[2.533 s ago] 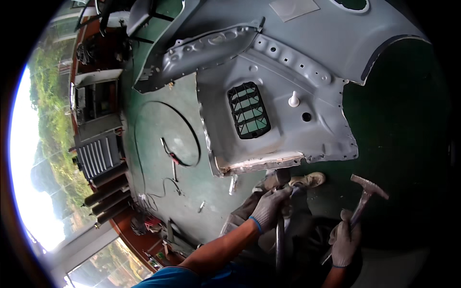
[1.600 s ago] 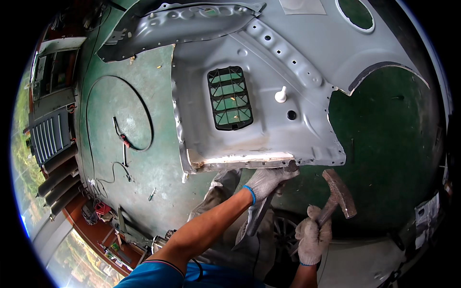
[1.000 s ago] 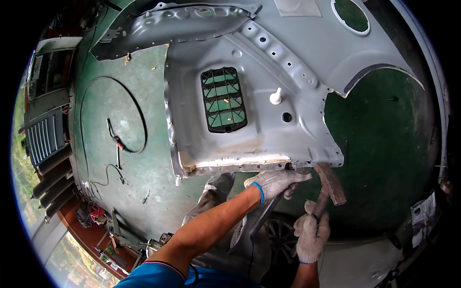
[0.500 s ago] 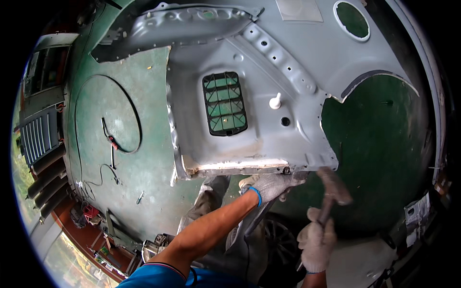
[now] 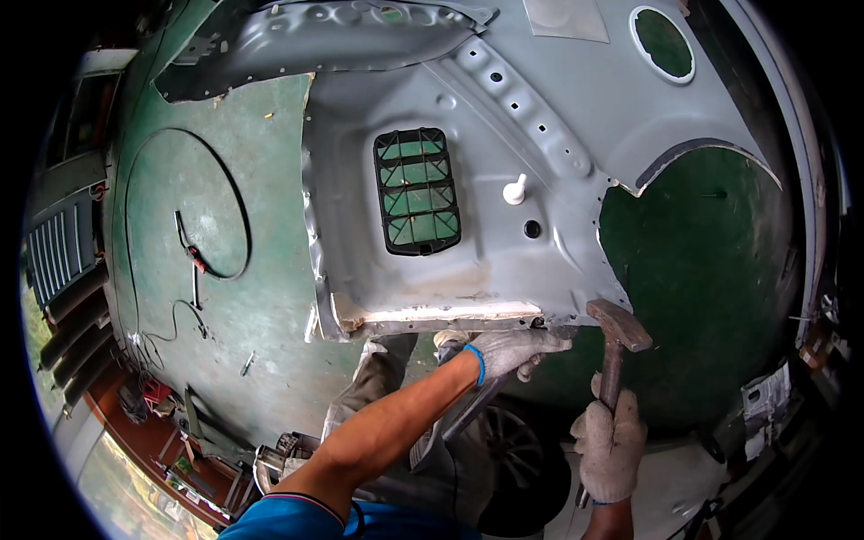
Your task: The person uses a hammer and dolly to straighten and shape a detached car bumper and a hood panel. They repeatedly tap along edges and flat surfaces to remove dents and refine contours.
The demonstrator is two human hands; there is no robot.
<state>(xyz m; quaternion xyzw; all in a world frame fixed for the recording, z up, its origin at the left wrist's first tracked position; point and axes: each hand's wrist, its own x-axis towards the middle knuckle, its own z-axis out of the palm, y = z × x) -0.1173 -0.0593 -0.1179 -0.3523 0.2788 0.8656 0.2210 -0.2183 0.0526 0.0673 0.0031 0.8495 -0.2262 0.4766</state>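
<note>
A grey sheet-metal car body panel [image 5: 360, 279] spreads out before me, its near flange bent and bare along the edge. My left hand [image 5: 513, 349], in a white knit glove with a blue cuff, curls at the underside of that flange; its fingers close around a dark piece that I cannot make out. To the right, my gloved right hand [image 5: 612, 454] grips a hammer [image 5: 611, 373] by its handle. The hammer's rusty head points away from me, beside the panel's near right corner. Whether it touches the metal I cannot tell.
A black vent grille [image 5: 418, 192] and a white plastic plug [image 5: 515, 190] sit in the panel. Below my arms are a wheel [image 5: 513, 454] and my legs. A black cable [image 5: 245, 207] loops over the green floor at left. Shelving and parts line the left wall.
The hammer, blurred before, is now sharp, and its head sits slightly farther from me. My right hand has shifted a little right. My left hand stays at the flange; the view has shifted slightly.
</note>
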